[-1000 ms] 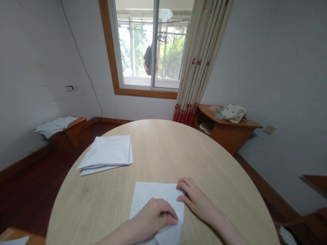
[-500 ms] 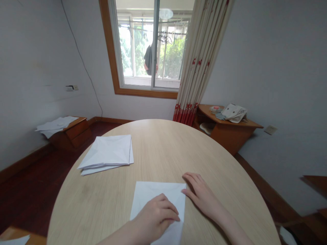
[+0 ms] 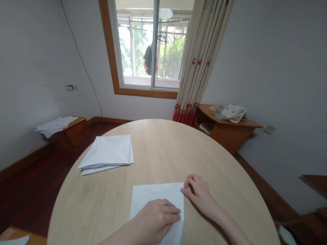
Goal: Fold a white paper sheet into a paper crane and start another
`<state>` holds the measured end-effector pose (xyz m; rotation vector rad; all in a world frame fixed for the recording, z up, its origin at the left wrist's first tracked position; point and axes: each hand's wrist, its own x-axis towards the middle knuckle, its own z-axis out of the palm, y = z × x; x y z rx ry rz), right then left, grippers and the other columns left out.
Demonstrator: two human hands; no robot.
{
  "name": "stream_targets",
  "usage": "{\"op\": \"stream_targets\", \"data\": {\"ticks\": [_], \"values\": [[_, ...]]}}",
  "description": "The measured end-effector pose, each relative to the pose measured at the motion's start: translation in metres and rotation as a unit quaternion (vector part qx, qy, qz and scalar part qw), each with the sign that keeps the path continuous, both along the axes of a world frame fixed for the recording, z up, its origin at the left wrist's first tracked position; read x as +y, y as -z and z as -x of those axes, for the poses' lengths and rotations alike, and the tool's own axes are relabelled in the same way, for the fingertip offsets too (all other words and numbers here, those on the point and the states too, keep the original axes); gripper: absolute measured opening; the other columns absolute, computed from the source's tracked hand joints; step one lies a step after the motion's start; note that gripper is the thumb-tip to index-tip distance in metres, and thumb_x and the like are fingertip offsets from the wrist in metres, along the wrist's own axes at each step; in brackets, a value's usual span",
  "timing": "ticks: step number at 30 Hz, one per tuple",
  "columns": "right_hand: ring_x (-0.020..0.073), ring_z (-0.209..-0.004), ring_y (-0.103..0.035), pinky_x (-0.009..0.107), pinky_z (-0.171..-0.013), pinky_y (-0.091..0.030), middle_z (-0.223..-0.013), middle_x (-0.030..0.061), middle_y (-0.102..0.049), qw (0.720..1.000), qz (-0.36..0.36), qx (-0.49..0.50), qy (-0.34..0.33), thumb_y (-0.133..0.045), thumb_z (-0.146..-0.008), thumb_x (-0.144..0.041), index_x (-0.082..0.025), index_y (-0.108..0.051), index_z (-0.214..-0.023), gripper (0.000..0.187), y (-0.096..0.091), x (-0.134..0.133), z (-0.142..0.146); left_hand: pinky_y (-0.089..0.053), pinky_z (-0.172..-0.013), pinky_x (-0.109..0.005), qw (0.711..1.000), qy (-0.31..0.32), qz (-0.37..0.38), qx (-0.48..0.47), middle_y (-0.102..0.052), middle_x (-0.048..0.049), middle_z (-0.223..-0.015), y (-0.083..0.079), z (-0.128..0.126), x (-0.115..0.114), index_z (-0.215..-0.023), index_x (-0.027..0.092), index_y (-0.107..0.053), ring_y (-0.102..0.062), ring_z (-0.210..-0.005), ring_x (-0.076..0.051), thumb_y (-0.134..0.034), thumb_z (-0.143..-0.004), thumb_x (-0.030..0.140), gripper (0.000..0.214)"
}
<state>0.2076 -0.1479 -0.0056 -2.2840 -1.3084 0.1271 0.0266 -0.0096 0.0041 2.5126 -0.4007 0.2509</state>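
A white paper sheet [image 3: 155, 192] lies near the table's front edge, its lower end running out of view. My left hand [image 3: 155, 217] rests on its lower part with the fingers together, and the thumb is hidden. My right hand [image 3: 198, 192] sits at the sheet's right edge, fingertips touching its upper right corner. A folded stack of white paper [image 3: 106, 153] lies further back on the round light-wood table [image 3: 178, 153], out of reach of neither hand's fingertips by contact: both hands are apart from it.
A wooden bedside cabinet [image 3: 70, 133] with loose white papers [image 3: 55, 124] stands at the left wall. A corner shelf [image 3: 227, 131] holds a cloth bag [image 3: 233, 113]. A curtain [image 3: 201, 58] hangs beside the window [image 3: 150, 44]. Dark wooden flooring surrounds the table.
My right hand has shifted right, from over the sheet's upper corner to its right edge. My left hand has flattened slightly and slid a little right on the sheet.
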Motion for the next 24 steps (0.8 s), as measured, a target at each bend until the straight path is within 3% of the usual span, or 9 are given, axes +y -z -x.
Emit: {"op": "stream_targets", "data": {"ticks": [8,12,18,24], "values": [[0.0219,-0.099,-0.050,0.039,-0.090,-0.036,-0.097,0.0017,-0.054,0.999,0.015,0.027,-0.039,-0.060,-0.083,-0.027,-0.023,-0.050,-0.079,0.012,-0.006,0.002,0.012,-0.049,-0.085,-0.032,0.997,-0.004,-0.070,0.010,-0.066,-0.0041,-0.115,-0.010,0.002,-0.005,-0.111,0.017,-0.061,-0.061,-0.096,-0.022,-0.045,-0.091,0.014,0.026],[0.0216,-0.098,-0.050,0.038,-0.089,-0.037,-0.096,0.0011,-0.054,0.997,0.020,0.037,-0.061,-0.062,-0.080,-0.024,-0.023,-0.048,-0.080,0.014,-0.010,0.003,0.015,-0.049,-0.083,-0.032,0.995,0.002,-0.094,0.033,-0.064,-0.0038,-0.119,-0.012,0.003,-0.005,-0.114,0.016,-0.059,-0.060,-0.095,-0.023,-0.048,-0.084,0.007,0.033],[0.0197,-0.094,-0.050,0.036,-0.086,-0.038,-0.092,0.0002,-0.053,0.996,0.016,0.032,-0.083,-0.060,-0.082,-0.019,-0.023,-0.046,-0.078,0.014,-0.011,0.003,0.019,-0.046,-0.089,-0.030,0.997,0.018,-0.079,0.013,-0.066,-0.0046,-0.116,0.000,0.001,0.000,-0.114,0.016,-0.060,-0.057,-0.102,-0.023,-0.046,-0.080,0.003,0.039],[0.0197,-0.087,-0.051,0.036,-0.081,-0.042,-0.089,0.0023,-0.054,0.994,0.016,-0.043,-0.099,-0.051,-0.090,-0.023,-0.022,-0.049,-0.079,0.012,-0.007,0.007,0.018,-0.044,-0.094,-0.028,0.998,0.036,-0.057,0.000,-0.063,-0.0007,-0.122,0.008,0.000,0.007,-0.120,0.020,-0.058,-0.056,-0.110,-0.021,-0.045,-0.081,0.001,0.045]]}}
